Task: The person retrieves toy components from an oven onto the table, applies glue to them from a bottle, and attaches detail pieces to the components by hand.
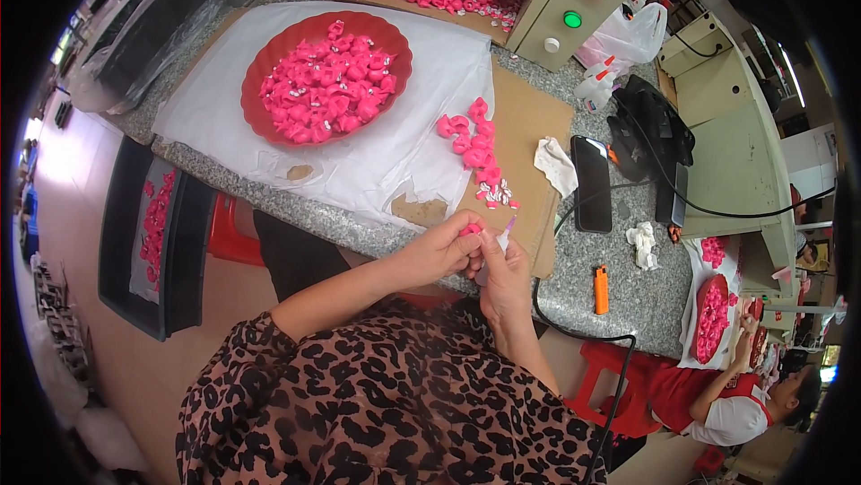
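Observation:
My left hand (446, 244) pinches a small pink plastic piece (471, 229) at the table's front edge. Against it, my right hand (508, 271) is closed around a small pale squeeze bottle with a thin purplish tip (510, 223), its body mostly covered by the fingers. Just beyond the hands lie several loose pink pieces (480, 144) and a little cluster of white-and-pink bits (495, 193) on brown cardboard (529, 117). A scalloped red bowl (254, 90) heaped with pink pieces (327, 90) rests on white sheeting (206, 126) farther left.
A machine (574, 9) with lit buttons and pink pieces inside stands behind. Right of the cardboard are a phone (591, 184), crumpled tissue (642, 245), an orange lighter (601, 290) and a black cable (574, 332). A dark bin (184, 252) sits lower left. Another person (717, 404) works at right.

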`<move>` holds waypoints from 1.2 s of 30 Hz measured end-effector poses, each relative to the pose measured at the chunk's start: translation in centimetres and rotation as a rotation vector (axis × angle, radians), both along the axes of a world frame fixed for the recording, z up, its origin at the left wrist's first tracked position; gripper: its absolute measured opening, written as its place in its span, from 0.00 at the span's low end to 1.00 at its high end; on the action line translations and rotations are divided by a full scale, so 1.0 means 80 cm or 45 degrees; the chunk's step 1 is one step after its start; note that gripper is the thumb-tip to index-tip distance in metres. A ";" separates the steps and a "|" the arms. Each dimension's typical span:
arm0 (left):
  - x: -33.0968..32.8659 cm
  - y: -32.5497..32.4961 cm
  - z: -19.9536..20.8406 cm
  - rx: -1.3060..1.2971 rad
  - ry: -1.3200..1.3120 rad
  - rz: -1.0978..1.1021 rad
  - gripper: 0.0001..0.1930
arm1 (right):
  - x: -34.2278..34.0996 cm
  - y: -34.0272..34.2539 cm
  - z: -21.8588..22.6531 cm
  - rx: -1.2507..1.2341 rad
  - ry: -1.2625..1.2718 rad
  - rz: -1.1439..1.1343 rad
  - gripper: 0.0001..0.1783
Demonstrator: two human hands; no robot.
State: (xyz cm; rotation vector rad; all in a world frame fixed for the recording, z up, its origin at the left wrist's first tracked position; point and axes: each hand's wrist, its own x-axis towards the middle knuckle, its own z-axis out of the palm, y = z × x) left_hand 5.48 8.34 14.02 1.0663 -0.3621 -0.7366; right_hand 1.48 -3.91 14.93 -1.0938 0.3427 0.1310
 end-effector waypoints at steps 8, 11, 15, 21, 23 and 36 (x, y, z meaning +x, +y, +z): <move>-0.001 -0.004 0.005 0.038 0.037 -0.004 0.09 | -0.001 -0.003 0.001 0.019 -0.016 0.002 0.12; -0.002 -0.004 0.003 0.049 0.014 -0.010 0.07 | -0.002 -0.003 0.002 0.025 -0.021 0.005 0.12; -0.002 -0.008 0.005 0.059 0.003 0.024 0.07 | -0.001 -0.005 -0.005 0.072 -0.036 -0.014 0.12; -0.002 -0.010 0.007 0.073 0.012 0.010 0.08 | -0.002 -0.005 0.005 0.098 -0.030 -0.003 0.12; -0.002 -0.008 0.006 0.062 0.033 -0.006 0.09 | -0.001 -0.005 0.003 0.151 -0.011 -0.040 0.11; 0.000 0.016 -0.006 -0.220 0.471 -0.062 0.21 | 0.001 -0.028 0.007 0.333 0.092 0.015 0.19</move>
